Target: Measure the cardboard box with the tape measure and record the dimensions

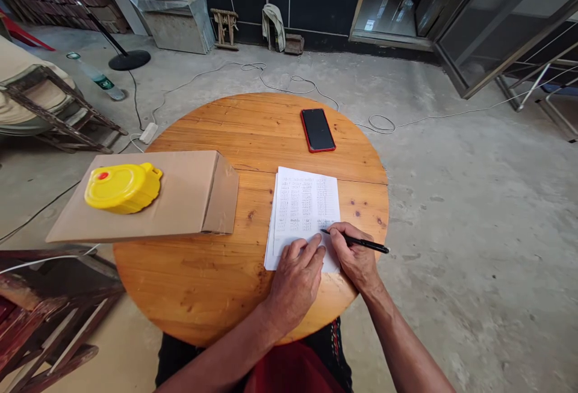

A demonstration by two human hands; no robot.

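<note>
A small stack of white paper (289,242) lies on the round wooden table (203,297), its top sheet covered with columns of handwriting. My right hand (356,257) grips a black pen (365,244), whose tip meets the sheet near the lower right of the writing. Flat on the lower part of the paper rests my left hand (300,272), fingers stretched out and holding nothing. Beyond the paper is a dark-screened phone (318,130) in a red case.
A cardboard box (180,200) overhangs the table's left side, with a yellow plastic case (121,188) on top. Cables (271,83) run over the concrete floor. Wooden chairs (58,104) stand at the left, near a plastic bottle (103,83).
</note>
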